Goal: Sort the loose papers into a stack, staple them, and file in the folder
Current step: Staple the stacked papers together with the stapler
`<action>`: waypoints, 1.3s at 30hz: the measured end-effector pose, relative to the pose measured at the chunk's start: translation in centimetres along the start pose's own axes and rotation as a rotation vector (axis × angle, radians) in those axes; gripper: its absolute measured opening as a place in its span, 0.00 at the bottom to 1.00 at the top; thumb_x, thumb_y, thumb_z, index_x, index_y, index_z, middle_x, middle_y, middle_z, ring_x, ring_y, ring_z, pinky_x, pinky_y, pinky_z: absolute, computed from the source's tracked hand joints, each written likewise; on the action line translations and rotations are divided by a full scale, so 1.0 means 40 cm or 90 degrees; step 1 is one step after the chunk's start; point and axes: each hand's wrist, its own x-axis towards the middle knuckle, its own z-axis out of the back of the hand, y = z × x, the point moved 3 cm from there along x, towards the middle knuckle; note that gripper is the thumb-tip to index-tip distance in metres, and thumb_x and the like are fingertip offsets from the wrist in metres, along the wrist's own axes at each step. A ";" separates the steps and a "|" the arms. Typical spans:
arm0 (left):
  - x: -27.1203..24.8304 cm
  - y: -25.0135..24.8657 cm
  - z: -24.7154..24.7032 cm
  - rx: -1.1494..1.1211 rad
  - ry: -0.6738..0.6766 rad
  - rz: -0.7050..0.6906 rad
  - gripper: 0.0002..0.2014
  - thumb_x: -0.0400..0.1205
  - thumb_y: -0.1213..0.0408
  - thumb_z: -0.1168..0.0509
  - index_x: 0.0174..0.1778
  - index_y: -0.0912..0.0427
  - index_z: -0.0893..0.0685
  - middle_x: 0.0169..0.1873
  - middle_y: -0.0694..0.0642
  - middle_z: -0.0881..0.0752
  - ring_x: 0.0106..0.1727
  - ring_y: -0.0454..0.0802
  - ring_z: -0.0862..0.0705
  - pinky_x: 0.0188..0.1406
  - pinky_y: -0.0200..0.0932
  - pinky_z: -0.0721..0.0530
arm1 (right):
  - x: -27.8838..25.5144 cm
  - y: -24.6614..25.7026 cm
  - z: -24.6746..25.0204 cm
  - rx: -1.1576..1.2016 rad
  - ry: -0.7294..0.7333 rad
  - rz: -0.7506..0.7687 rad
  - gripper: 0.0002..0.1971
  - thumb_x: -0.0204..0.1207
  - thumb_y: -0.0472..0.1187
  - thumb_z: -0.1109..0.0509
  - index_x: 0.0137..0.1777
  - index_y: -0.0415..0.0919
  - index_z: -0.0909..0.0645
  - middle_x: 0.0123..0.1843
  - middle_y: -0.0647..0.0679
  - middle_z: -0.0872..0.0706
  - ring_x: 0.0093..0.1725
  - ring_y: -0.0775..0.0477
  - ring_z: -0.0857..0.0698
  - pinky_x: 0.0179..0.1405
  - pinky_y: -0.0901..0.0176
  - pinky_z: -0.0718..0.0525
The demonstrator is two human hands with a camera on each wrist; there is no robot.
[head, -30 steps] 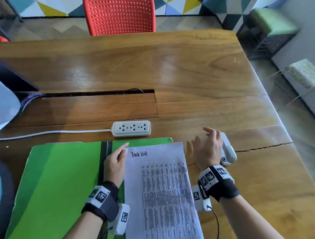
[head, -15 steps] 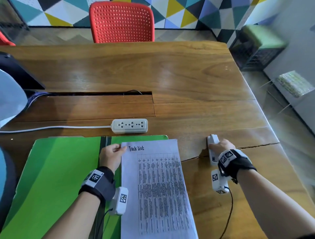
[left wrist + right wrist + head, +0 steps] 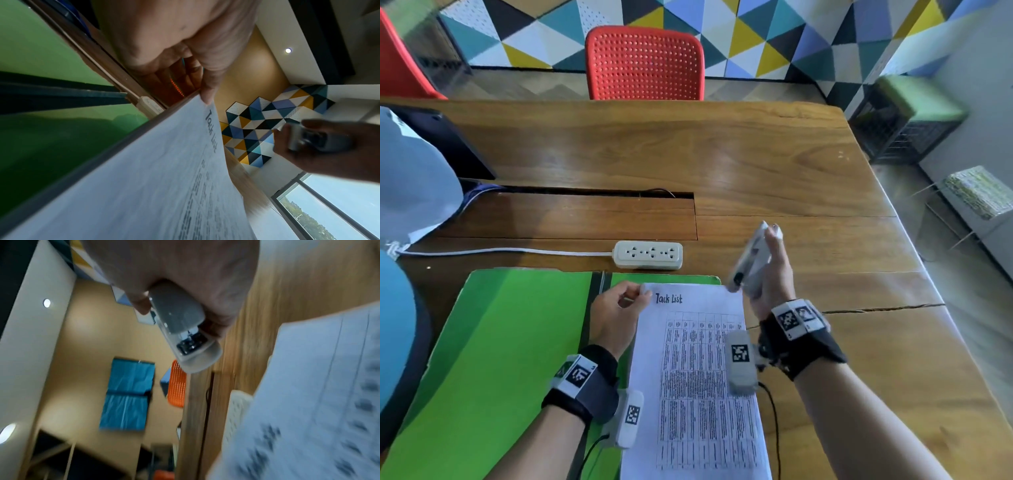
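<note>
A stack of white papers (image 3: 698, 377) headed "Task List" lies on the right half of an open green folder (image 3: 493, 359) at the table's near edge. My left hand (image 3: 619, 308) pinches the papers' top left corner (image 3: 205, 104) and lifts it a little. My right hand (image 3: 767, 274) grips a grey-white stapler (image 3: 750, 260) in the air above the papers' top right corner, its mouth pointing down and left. The right wrist view shows the stapler (image 3: 185, 331) in my curled fingers, with the papers (image 3: 308, 402) below it.
A white power strip (image 3: 648, 254) with its cable lies just beyond the folder. The wooden table (image 3: 654, 154) has a cable slot across its middle. A red chair (image 3: 645, 65) stands at the far side. A pale bag (image 3: 410, 178) sits at the left.
My right hand took the stapler off the table at the right, lifted it and brought it left over the papers. My left hand shifted to pinch the top left corner.
</note>
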 end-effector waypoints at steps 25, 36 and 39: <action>-0.023 -0.069 -0.029 -0.024 -0.009 -0.060 0.10 0.77 0.68 0.26 0.33 0.52 0.17 0.29 0.50 0.16 0.32 0.49 0.21 0.37 0.44 0.22 | -0.034 -0.168 -0.205 -0.238 0.181 0.153 0.13 0.83 0.57 0.39 0.60 0.51 0.24 0.49 0.44 0.13 0.52 0.40 0.11 0.49 0.43 0.11; -0.017 -0.072 -0.021 0.015 -0.009 -0.136 0.04 0.79 0.62 0.28 0.43 0.57 0.16 0.31 0.48 0.23 0.32 0.43 0.27 0.32 0.33 0.27 | 0.017 -0.204 -0.223 -0.242 -0.051 0.178 0.23 0.74 0.66 0.40 0.45 0.45 0.19 0.35 0.47 0.20 0.35 0.48 0.19 0.45 0.40 0.14; -0.009 -0.058 0.017 0.035 -0.066 -0.127 0.11 0.78 0.60 0.27 0.50 0.59 0.21 0.33 0.48 0.24 0.34 0.41 0.26 0.32 0.27 0.26 | 0.033 -0.210 -0.227 -0.275 -0.062 0.163 0.22 0.79 0.62 0.38 0.31 0.48 0.26 0.26 0.53 0.24 0.27 0.53 0.23 0.32 0.53 0.22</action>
